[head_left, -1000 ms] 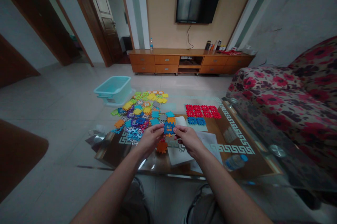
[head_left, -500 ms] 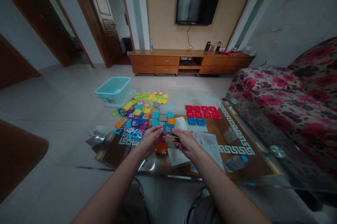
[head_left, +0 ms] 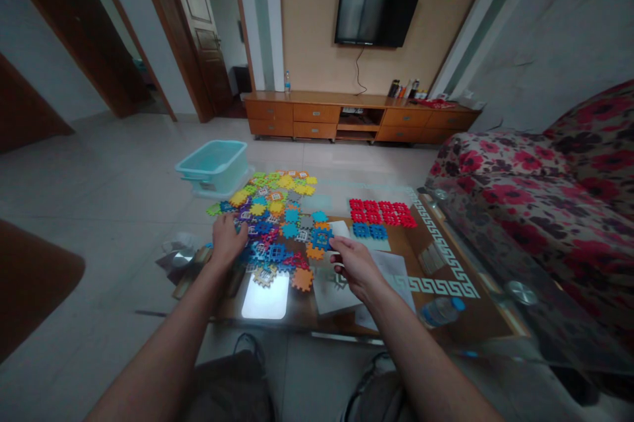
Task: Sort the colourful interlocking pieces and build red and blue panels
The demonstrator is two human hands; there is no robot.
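Note:
My right hand (head_left: 354, 263) pinches a blue square interlocking plastic piece (head_left: 321, 239) with a window-like opening, held up over the near middle of the glass table (head_left: 297, 310). My left hand (head_left: 228, 237) is at the left edge of a pile of colourful interlocking pieces (head_left: 267, 227); its thumb and fingers are apart, with the fingertips partly hidden among the pieces. Near the right hand lie orange pieces (head_left: 302, 279). Two blue pieces (head_left: 370, 231) lie below a block of red pieces (head_left: 381, 212) arranged in rows.
A teal plastic tub (head_left: 214, 168) stands beyond the table's left corner. White paper sheets (head_left: 393, 270) lie under the right forearm, beside a water bottle with a blue cap (head_left: 442, 311). A floral sofa (head_left: 505, 171) flanks the table on the right.
My left hand has let go of the blue piece and moved left to the pile's edge. My right hand still holds the piece, now slightly farther right.

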